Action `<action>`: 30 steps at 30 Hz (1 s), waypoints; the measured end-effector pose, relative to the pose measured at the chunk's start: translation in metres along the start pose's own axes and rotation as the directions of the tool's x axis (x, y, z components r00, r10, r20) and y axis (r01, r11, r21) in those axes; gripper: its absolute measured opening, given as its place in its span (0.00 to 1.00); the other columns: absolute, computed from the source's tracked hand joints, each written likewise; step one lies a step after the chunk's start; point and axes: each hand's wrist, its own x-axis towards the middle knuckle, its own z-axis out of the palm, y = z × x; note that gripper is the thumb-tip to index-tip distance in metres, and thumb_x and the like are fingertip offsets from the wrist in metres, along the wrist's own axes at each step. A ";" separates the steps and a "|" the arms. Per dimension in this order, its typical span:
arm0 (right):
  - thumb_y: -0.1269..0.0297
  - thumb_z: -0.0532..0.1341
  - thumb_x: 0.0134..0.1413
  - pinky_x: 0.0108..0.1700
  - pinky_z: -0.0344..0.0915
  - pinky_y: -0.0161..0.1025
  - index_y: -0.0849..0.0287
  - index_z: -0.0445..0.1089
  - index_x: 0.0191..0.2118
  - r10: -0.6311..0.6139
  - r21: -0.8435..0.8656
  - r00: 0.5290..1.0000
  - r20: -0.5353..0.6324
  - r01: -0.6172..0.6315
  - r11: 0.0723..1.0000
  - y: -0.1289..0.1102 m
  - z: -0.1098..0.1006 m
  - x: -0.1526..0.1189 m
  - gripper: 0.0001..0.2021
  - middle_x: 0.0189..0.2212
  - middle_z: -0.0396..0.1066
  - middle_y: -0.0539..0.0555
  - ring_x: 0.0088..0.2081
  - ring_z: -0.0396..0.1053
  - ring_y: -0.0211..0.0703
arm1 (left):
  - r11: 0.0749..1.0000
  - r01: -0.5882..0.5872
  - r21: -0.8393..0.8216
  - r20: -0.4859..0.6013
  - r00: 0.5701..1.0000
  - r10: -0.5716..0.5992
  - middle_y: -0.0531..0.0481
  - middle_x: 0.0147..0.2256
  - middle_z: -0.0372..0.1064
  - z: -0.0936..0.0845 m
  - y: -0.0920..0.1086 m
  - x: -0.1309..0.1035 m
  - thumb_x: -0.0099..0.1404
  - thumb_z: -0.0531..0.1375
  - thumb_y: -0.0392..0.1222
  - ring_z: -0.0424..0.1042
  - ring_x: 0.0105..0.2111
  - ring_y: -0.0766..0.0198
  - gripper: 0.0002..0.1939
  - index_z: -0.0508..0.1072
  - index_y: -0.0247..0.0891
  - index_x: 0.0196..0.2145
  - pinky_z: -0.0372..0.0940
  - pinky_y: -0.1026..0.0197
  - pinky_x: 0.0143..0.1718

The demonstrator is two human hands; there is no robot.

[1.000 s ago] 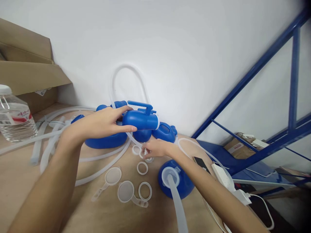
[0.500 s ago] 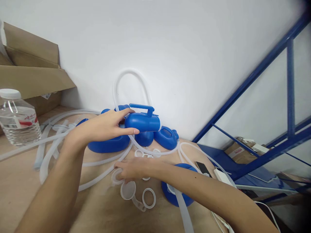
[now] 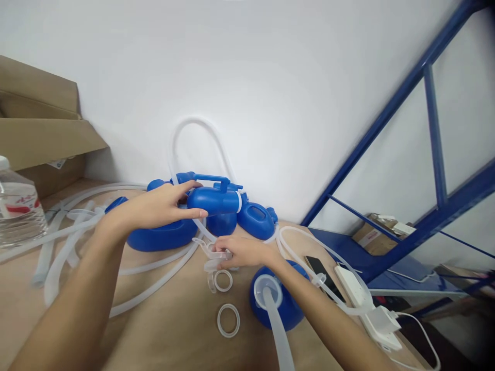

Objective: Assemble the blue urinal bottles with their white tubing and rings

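Observation:
My left hand (image 3: 164,205) grips the rounded end of a blue plastic urinal bottle (image 3: 211,200) with a handle, lying on its side above other blue bottles. A white ring shows at its mouth end, which points right. My right hand (image 3: 243,251) is closed on translucent plastic caps (image 3: 212,264) with strap-like tabs; the fingers partly hide them, so I cannot tell exactly how many. Just below, a white ring (image 3: 228,320) lies on the table, with another ring (image 3: 223,281) behind it. A blue bottle with a tube in its mouth (image 3: 266,291) stands beside my right forearm.
Coiled clear tubes (image 3: 154,294) spread over the table, and one loops up against the wall. A water bottle (image 3: 19,211) and cardboard box (image 3: 46,139) stand left. A phone (image 3: 323,275), power strip (image 3: 356,288) and blue metal frame (image 3: 381,131) are at right.
My right hand has picked translucent caps up off the table and moved right and slightly up with them. My left hand still holds the blue urinal bottle. The view has shifted slightly.

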 end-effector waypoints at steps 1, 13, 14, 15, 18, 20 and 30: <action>0.58 0.71 0.60 0.41 0.62 0.36 0.59 0.72 0.42 -0.013 -0.008 1.000 0.024 0.013 1.000 0.002 0.002 0.004 0.12 0.37 0.70 0.50 0.38 0.67 0.42 | 1.000 -0.002 0.003 0.003 1.000 0.002 0.43 0.42 0.82 0.001 0.000 0.001 0.65 0.59 0.71 0.81 0.43 0.44 0.42 0.67 0.42 0.67 0.70 0.53 0.40; 0.47 0.65 0.62 0.34 0.65 0.39 0.52 0.66 0.48 0.278 0.685 0.769 -0.576 0.267 0.678 0.000 -0.023 -0.063 0.17 0.33 0.71 0.48 0.31 0.70 0.44 | 0.997 -0.015 -0.072 0.002 1.000 0.015 0.42 0.42 0.81 0.005 0.003 0.005 0.64 0.61 0.70 0.79 0.43 0.44 0.43 0.65 0.41 0.67 0.72 0.50 0.43; 0.46 0.65 0.61 0.31 0.64 0.40 0.51 0.64 0.45 0.310 0.712 0.717 -0.625 0.361 0.602 -0.001 -0.020 -0.067 0.17 0.32 0.70 0.47 0.27 0.68 0.42 | 0.996 -0.032 -0.080 -0.010 0.999 0.031 0.42 0.42 0.81 0.006 0.004 0.006 0.64 0.61 0.70 0.79 0.42 0.44 0.42 0.66 0.41 0.66 0.72 0.50 0.43; 0.47 0.64 0.59 0.29 0.63 0.40 0.50 0.63 0.42 0.335 0.707 0.655 -0.677 0.454 0.542 -0.002 -0.016 -0.068 0.16 0.32 0.68 0.47 0.23 0.64 0.40 | 0.995 -0.049 -0.086 -0.019 0.999 0.047 0.43 0.42 0.80 0.009 0.005 0.007 0.65 0.61 0.69 0.79 0.41 0.45 0.40 0.67 0.42 0.65 0.72 0.50 0.42; 0.51 0.62 0.57 0.28 0.60 0.40 0.49 0.59 0.36 0.402 0.573 0.415 -0.817 0.669 0.474 -0.009 -0.008 -0.063 0.12 0.32 0.61 0.46 0.23 0.56 0.39 | 0.984 -0.127 -0.127 0.016 0.991 0.130 0.43 0.44 0.79 0.020 0.015 0.011 0.63 0.63 0.68 0.79 0.42 0.46 0.38 0.69 0.41 0.62 0.73 0.49 0.42; 0.54 0.60 0.57 0.33 0.62 0.41 0.50 0.60 0.34 0.440 0.489 0.275 -0.855 0.709 0.508 -0.014 -0.005 -0.056 0.09 0.30 0.58 0.47 0.27 0.59 0.43 | 0.969 -0.190 -0.158 0.055 0.978 0.200 0.42 0.47 0.79 0.030 0.026 0.013 0.63 0.65 0.67 0.79 0.43 0.46 0.40 0.67 0.40 0.63 0.74 0.50 0.43; 0.59 0.55 0.65 0.61 0.61 0.46 0.52 0.68 0.33 0.374 0.267 -0.108 -0.921 0.523 0.809 -0.027 -0.006 -0.048 0.09 0.47 0.69 0.52 0.54 0.68 0.48 | 0.918 -0.346 -0.195 -0.091 0.938 0.334 0.41 0.60 0.73 0.073 0.064 0.026 0.59 0.71 0.65 0.75 0.56 0.42 0.43 0.67 0.45 0.66 0.70 0.44 0.58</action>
